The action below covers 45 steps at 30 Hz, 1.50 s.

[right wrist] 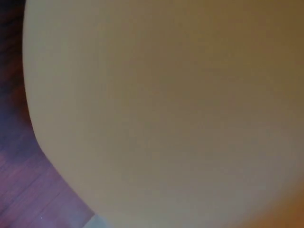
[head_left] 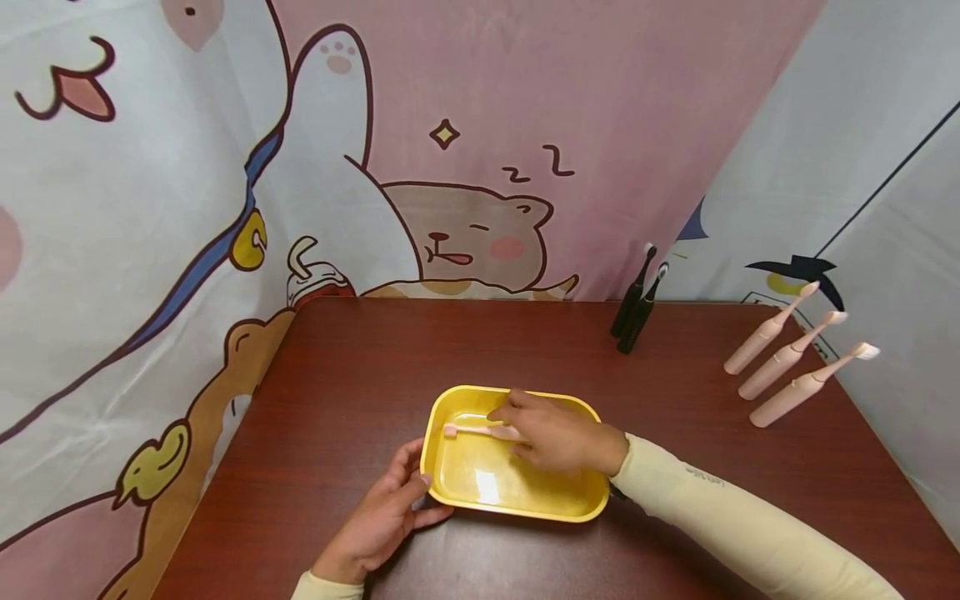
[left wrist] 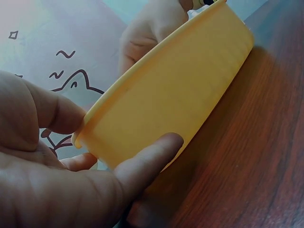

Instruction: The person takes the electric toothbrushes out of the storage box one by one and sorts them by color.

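Note:
A yellow plastic tray (head_left: pixel 525 492) stands on the table, tilted-looking in the left wrist view, where its outer wall (left wrist: pixel 166 90) shows. My left hand (head_left: pixel 385 510) grips the tray's left end, with fingers at the rim and a digit along the outer wall. Inside the tray lies a pink electric toothbrush (head_left: pixel 472 429), its head pointing left. Reaching in from the right, my right hand (head_left: pixel 555 429) holds the toothbrush by its handle, which the hand largely covers. A blurred pale surface fills most of the right wrist view.
Several other electric toothbrushes stand on the brown table (head_left: pixel 360 358). Two are black, with one black toothbrush (head_left: pixel 642 312) at the back right. Three are pink, lined up near the right edge, including the nearest pink toothbrush (head_left: pixel 795 396). A cartoon-printed cloth (head_left: pixel 615 100) hangs behind.

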### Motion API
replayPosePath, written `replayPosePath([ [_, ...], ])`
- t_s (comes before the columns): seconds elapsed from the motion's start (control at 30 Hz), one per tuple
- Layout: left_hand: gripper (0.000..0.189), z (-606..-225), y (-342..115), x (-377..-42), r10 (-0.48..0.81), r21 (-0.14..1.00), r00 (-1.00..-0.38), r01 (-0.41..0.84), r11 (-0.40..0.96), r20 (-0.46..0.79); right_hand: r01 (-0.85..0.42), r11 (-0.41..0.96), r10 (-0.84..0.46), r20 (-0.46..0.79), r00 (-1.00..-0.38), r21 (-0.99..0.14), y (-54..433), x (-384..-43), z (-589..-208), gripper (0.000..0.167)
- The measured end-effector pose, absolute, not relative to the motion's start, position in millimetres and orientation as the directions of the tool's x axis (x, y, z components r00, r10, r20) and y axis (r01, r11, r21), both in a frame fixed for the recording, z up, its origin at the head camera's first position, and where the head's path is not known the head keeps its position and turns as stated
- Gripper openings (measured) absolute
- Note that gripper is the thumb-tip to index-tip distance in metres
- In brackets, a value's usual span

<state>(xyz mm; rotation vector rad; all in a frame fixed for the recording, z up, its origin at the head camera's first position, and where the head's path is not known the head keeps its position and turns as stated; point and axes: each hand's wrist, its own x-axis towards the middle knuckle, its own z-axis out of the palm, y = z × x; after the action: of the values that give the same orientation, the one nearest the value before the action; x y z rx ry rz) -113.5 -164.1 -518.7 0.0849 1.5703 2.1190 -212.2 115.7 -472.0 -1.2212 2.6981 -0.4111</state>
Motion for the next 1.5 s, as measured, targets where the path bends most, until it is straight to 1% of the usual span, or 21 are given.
replayPosePath([
  [0.23,0.060,-517,-163,-113,0.421,0.914,-0.877,-0.345,-0.214,-0.233,-0.758,0.591,-0.786,0.015,-0.618,-0.277,116,-213,-476,0.037],
  [0.3,0.060,-517,-163,-114,0.420,0.914,-0.877,-0.346,-0.212,-0.235,-0.759,0.590,-0.786,0.017,-0.618,-0.274,116,-213,-476,0.036],
  [0.43,0.060,-518,-164,-114,0.417,0.915,-0.877,-0.347,-0.208,-0.238,-0.763,0.586,-0.789,0.023,-0.614,-0.272,115,-212,-477,0.028],
  [0.6,0.059,-519,-165,-113,0.415,0.913,-0.877,-0.352,-0.207,-0.244,-0.775,0.589,-0.797,-0.006,-0.604,-0.230,115,-210,-479,0.018],
  [0.77,0.059,-520,-165,-113,0.419,0.917,-0.877,-0.342,-0.205,-0.234,-0.788,0.572,-0.814,-0.044,-0.579,-0.227,116,-209,-482,0.014],
  [1.07,0.060,-519,-164,-113,0.418,0.914,-0.878,-0.344,-0.215,-0.232,-0.786,0.562,-0.821,-0.061,-0.567,-0.256,117,-209,-482,0.010],
  [1.23,0.060,-518,-164,-113,0.417,0.914,-0.880,-0.341,-0.221,-0.228,-0.801,0.541,-0.832,-0.022,-0.555,-0.256,118,-208,-478,0.010],
  [1.5,0.060,-519,-164,-113,0.418,0.913,-0.879,-0.343,-0.222,-0.229,-0.811,0.511,-0.841,0.027,-0.540,-0.286,120,-208,-471,0.016],
])
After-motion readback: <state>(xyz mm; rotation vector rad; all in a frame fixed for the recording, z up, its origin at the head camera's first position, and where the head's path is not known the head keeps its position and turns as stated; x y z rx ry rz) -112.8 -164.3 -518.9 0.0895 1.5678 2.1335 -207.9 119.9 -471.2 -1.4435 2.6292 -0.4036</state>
